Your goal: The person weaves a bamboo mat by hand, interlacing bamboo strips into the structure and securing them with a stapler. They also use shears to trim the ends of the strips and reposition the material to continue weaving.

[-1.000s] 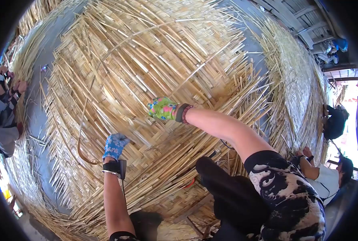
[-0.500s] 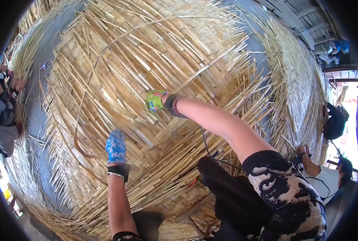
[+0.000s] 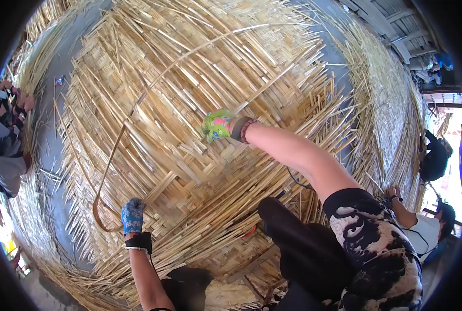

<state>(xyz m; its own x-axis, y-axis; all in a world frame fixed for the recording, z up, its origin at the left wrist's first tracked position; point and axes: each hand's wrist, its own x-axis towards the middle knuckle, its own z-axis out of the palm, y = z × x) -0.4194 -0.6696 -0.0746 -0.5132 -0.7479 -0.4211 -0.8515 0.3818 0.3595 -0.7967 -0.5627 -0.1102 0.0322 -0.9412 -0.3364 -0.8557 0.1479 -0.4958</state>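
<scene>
A large woven mat of split reeds (image 3: 153, 150) spreads across the floor in front of me. My left hand (image 3: 133, 216), in a blue flowered glove, is closed at the lower left of the mat. A long, thin strip (image 3: 108, 165) arcs over the weave from the upper right and curls round to this hand, which grips its end. My right hand (image 3: 219, 125), in a green flowered glove, is over the middle of the mat, beside several loose reeds; its fingers are smeared by motion. Both wrists wear dark bands.
Loose reeds (image 3: 210, 210) lie across the near part of the mat, by my dark-clothed leg (image 3: 303, 238). Other woven mats (image 3: 381, 103) lie on the right and left. People sit at both sides, including one in a white shirt (image 3: 423, 233). Grey floor (image 3: 49, 129) shows between mats.
My left hand has moved down and slightly left, and the strip's curled end has moved down with it. My right hand has shifted a little right and up.
</scene>
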